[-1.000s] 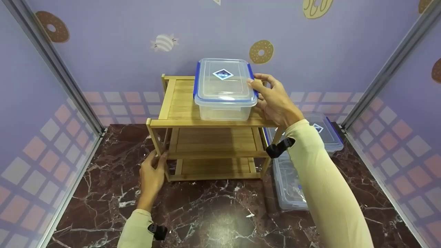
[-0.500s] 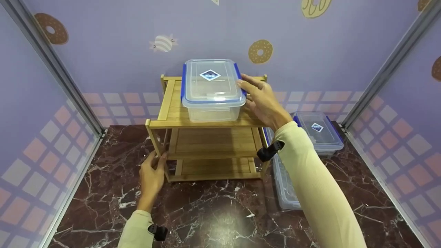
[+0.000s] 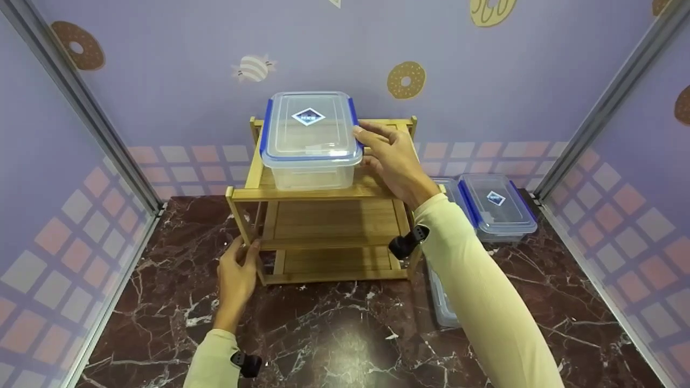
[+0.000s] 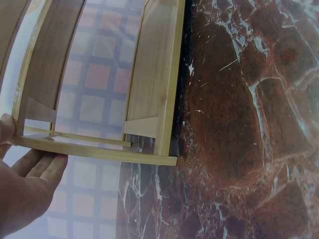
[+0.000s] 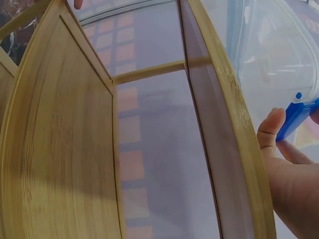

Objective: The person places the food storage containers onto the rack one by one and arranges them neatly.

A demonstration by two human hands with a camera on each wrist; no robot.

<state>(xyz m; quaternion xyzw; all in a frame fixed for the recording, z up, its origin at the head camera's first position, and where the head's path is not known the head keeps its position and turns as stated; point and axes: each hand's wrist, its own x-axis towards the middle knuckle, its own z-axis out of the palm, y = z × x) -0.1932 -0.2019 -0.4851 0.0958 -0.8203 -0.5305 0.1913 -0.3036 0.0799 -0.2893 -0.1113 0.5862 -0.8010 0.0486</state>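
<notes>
R hand [image 3: 396, 161]: thumb on lid edge by R blue clip [image 3: 353, 113], fingers lower down that side; holds lidded clear box [image 3: 312, 134]. L hand [image 3: 237, 269]: thumb + fingers pinch front L leg of wooden rack [image 3: 334, 221], approx. level w/ mid shelf's front L corner.

Box at top shelf [image 3: 372, 191], L of ctr, beside L edge and near front edge; upright, lid on, diamond sticker up. Can't tell if base bears fully on shelf.

Dark marble surface [image 3: 323, 345], white veins, under rack. Toward its back R corner: 2nd lidded box [image 3: 501, 215], same sticker, blue clips. Clear container [image 3: 442, 302] just R of rack's front R corner, partly hidden by R sleeve [image 3: 474, 269].

Lilac wall [image 3: 334, 43] behind, donut prints.
</notes>
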